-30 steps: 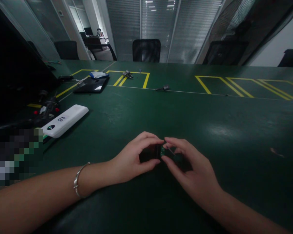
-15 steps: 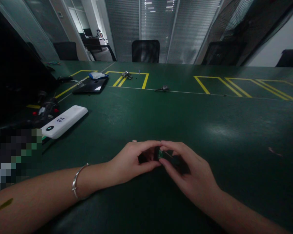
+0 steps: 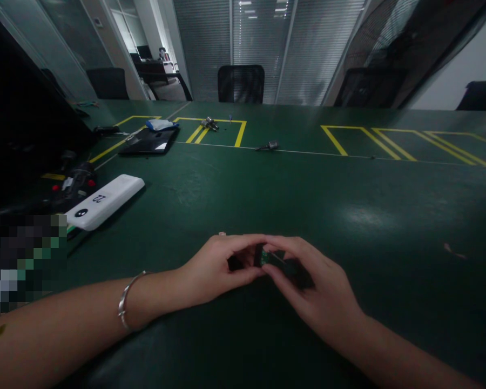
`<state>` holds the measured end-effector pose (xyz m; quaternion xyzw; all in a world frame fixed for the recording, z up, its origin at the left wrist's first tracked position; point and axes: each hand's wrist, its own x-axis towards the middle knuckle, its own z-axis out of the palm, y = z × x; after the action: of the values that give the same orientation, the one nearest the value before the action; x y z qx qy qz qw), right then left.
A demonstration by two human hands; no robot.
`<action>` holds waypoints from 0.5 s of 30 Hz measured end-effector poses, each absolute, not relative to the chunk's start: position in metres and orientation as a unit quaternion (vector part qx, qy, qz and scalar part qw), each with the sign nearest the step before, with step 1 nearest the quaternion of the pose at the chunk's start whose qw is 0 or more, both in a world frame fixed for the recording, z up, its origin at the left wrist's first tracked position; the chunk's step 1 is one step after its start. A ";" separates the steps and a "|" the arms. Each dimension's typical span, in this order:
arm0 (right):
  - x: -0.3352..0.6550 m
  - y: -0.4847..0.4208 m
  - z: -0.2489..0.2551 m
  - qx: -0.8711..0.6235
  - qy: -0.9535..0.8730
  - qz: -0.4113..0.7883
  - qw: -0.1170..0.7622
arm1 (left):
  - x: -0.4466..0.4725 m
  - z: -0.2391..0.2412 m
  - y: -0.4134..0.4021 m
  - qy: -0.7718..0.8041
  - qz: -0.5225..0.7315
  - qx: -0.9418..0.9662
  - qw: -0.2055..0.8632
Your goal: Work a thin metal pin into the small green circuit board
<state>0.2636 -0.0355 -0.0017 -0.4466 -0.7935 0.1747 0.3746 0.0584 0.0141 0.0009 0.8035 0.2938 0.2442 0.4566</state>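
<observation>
From my end I watch through the head camera. The bare left hand (image 3: pixel 210 270) and the bare right hand (image 3: pixel 324 283) meet low over the dark green, scuffed surface (image 3: pixel 235 192), with a small dark piece with a green, speckled face (image 3: pixel 264 256) between their fingertips. The left fingers and thumb arch round and seem to pinch its dark end; the right forefinger and thumb close at the green side. How firmly either pair presses, I cannot tell. A thin, pale strip (image 3: pixel 277 256) runs from the piece into the shadow of the right palm; whether it is attached, I cannot make out.

My main worry is a slip. The piece is tiny and held only at the fingertips, so uneven pressure from the two hands could twist it out and drop it onto the surface, where dark on dark would make it hard for me to find. Pushing hard at the green face could bend or scratch it if it is as delicate as it looks. If the thin strip does belong to it, the right fingers could snag or kink it by curling inward. The dim light and the fingers covering most of the piece hide its alignment from me, so I could miss a crooked fit. The white, rounded slab-like block (image 3: pixel 107 201) lies well apart to the left and seems unlikely to interfere.
</observation>
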 end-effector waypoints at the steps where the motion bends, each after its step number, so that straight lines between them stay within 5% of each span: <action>1: 0.263 -0.036 -0.001 -0.446 -0.794 0.177 0.374 | 0.058 0.001 0.014 0.294 0.243 0.805 0.455; 15: 0.263 -0.035 -0.003 -0.448 -0.794 0.183 0.369 | 0.058 0.000 0.013 0.258 0.247 0.744 0.564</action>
<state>0.2628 -0.0354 -0.0030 -0.4482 -0.7935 0.1833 0.3686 0.0585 0.0129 0.0000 0.7444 0.2576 0.2470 0.5644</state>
